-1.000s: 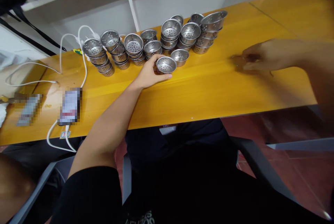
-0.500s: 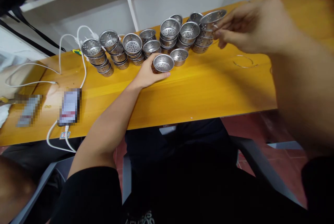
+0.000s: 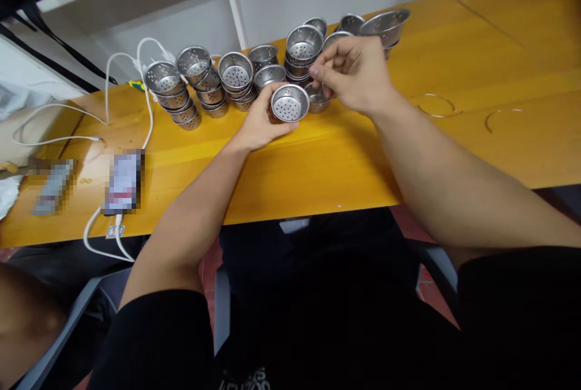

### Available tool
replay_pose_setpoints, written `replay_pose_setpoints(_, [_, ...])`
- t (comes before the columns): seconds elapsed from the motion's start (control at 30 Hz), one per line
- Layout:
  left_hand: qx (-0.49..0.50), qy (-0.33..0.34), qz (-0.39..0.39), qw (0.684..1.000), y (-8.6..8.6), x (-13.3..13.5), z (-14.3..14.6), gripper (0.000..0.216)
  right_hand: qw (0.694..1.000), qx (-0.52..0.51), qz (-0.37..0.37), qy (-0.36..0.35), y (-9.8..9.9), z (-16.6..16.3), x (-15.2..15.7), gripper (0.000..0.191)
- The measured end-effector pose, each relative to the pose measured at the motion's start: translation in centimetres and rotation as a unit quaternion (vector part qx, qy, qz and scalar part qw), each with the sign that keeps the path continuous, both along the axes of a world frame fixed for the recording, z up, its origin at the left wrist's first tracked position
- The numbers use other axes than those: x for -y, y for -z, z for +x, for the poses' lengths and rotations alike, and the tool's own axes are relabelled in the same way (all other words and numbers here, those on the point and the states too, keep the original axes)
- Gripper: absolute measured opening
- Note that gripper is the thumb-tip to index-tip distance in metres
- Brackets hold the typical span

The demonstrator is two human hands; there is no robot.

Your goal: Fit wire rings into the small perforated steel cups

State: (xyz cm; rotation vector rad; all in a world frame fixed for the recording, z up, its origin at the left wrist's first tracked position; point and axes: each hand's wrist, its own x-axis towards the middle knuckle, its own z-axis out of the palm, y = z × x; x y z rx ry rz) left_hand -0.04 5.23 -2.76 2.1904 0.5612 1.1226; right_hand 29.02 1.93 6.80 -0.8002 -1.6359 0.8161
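From the left, stacks of perforated metal cups (image 3: 170, 99) line the back of a yellow table (image 3: 290, 187); which of these are finished cannot be told, but work on the single cup (image 3: 289, 104) in front seems under way. The left hand (image 3: 263, 120) clasps that cup's left side, and the right hand (image 3: 321, 78), apart from the left, hovers beyond its right rim, fingertips bunched, any grip unclear. Farther right, two curved wires (image 3: 436, 116) lie loose, apparently left to use.
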Motion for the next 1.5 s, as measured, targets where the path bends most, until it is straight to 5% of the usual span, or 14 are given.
replay_pose_setpoints(0.17, [-0.031,-0.055,0.02,0.998,-1.1,0.4,-0.3,0.125,1.0,0.0,0.005,0.014,1.9,0.5,-0.6,0.04])
replay_pose_setpoints(0.43, [-0.018,-0.099,0.021,0.995,-0.2,-0.7,-0.5,0.129,0.998,0.052,-0.011,0.022,0.5,-1.3,2.3,0.035])
replay_pose_setpoints(0.7, [-0.01,-0.034,0.02,0.999,1.0,-1.4,0.0,0.126,0.998,0.058,0.002,0.034,0.7,-1.9,2.8,0.034])
replay_pose_setpoints(0.93, [-0.022,-0.075,0.045,0.996,-0.4,-0.2,0.0,0.122,0.998,0.04,0.005,0.042,0.5,-2.0,2.8,0.03])
replay_pose_setpoints(1.23, [-0.006,-0.094,0.002,0.996,-2.5,2.1,0.7,0.124,0.999,0.027,-0.012,0.019,0.7,-2.6,3.5,0.047])
replay_pose_setpoints(1.5, [0.002,-0.077,0.012,0.997,-0.7,0.4,0.7,0.122,0.999,0.025,-0.021,0.029,0.7,-2.5,3.1,0.045])
